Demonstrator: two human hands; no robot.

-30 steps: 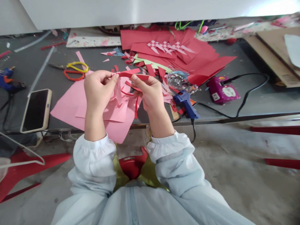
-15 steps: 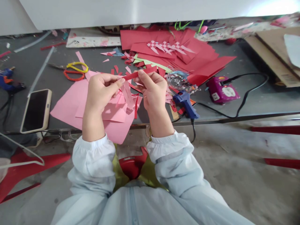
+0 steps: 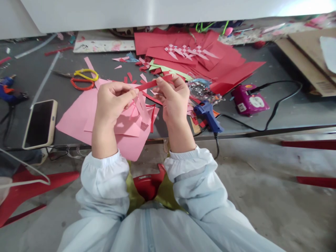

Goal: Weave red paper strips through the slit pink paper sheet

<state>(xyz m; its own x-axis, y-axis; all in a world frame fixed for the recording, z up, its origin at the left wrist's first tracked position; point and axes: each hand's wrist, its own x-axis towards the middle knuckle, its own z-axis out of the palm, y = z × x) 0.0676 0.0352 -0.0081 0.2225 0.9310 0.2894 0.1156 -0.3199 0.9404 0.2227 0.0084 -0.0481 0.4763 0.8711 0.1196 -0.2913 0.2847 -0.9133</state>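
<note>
A red paper strip [image 3: 147, 85] stretches between both my hands above the table. My left hand [image 3: 111, 105] pinches its left end between thumb and fingers; pink paper strips [image 3: 140, 106] hang just below those fingertips. Toward the other end, my right hand [image 3: 175, 96] grips the strip with thumb and forefinger, the remaining fingers curled. Beneath my hands lie pink paper sheets [image 3: 76, 113], partly covered by my left wrist. Small red and pink paper scraps [image 3: 130, 76] are scattered just beyond the hands.
Scissors [image 3: 82, 79] and a phone [image 3: 40, 124] lie at left. Red paper sheets [image 3: 231, 66] with woven pink-and-red pieces [image 3: 186, 52] spread at the back. On the right are a blue glue gun [image 3: 208, 113], a purple power socket [image 3: 249, 99] with a black cable, and cardboard [image 3: 309, 66].
My right hand has shifted slightly right along the red strip, its wrist turning a little. My left hand stays almost in place, still pinching the strip.
</note>
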